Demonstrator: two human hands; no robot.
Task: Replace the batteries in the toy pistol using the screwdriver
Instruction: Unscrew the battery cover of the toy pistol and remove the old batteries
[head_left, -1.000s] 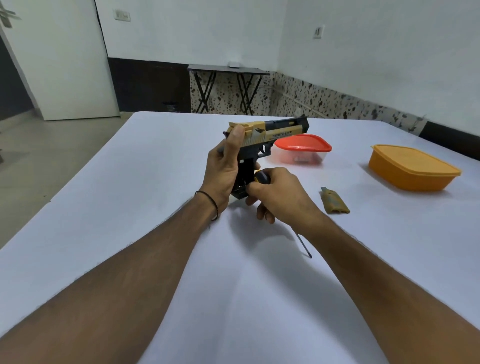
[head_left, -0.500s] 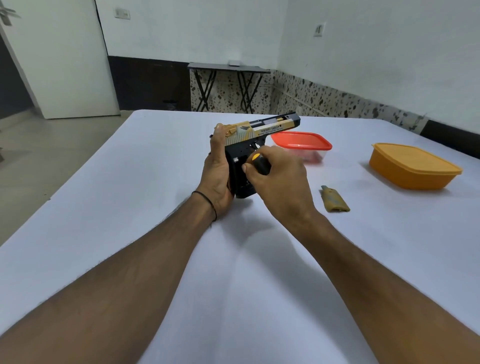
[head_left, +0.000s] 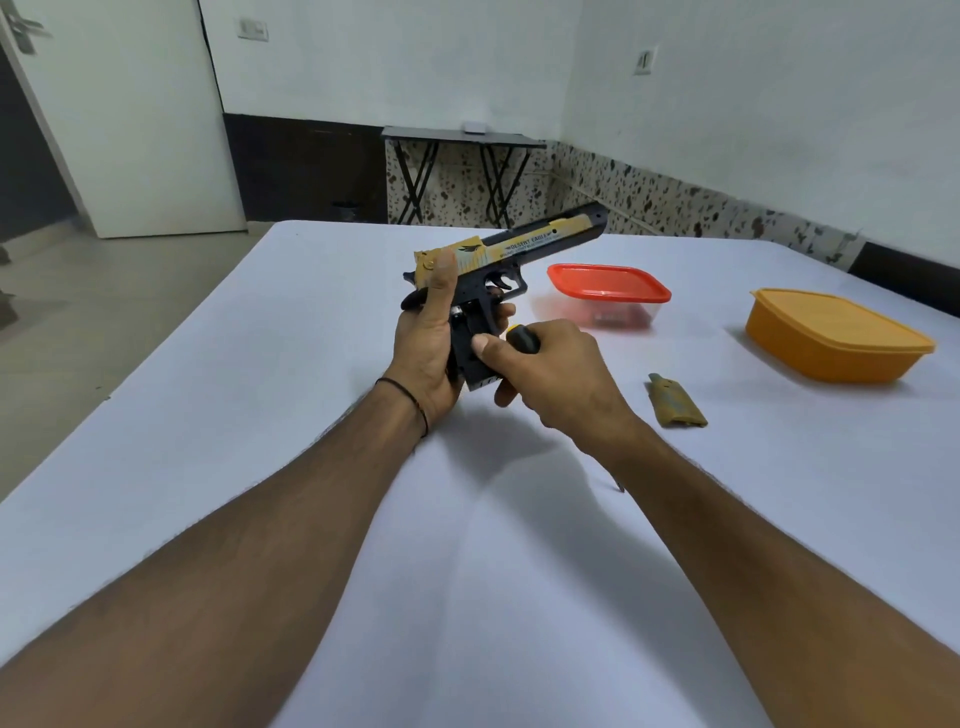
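Observation:
The toy pistol (head_left: 524, 249), gold slide over a black frame, is held above the white table with its barrel pointing up and to the right. My left hand (head_left: 428, 343) grips its black grip from the left, thumb up along the slide's rear. My right hand (head_left: 556, 379) holds the screwdriver (head_left: 522, 339) by its black handle with a yellow cap, and its thumb presses on the pistol's grip. The shaft is hidden under my wrist; only its tip shows near the forearm. A tan grip cover (head_left: 675, 402) lies on the table to the right.
A clear box with a red lid (head_left: 608, 283) stands behind my right hand. An orange lidded container (head_left: 836, 335) sits at the far right. The white table (head_left: 260, 389) stretches wide around my arms. A folding table (head_left: 462, 140) stands by the far wall.
The pistol has tilted so its barrel points higher and further right. My right hand has slid down the grip with the screwdriver, and my left thumb has risen onto the slide's rear.

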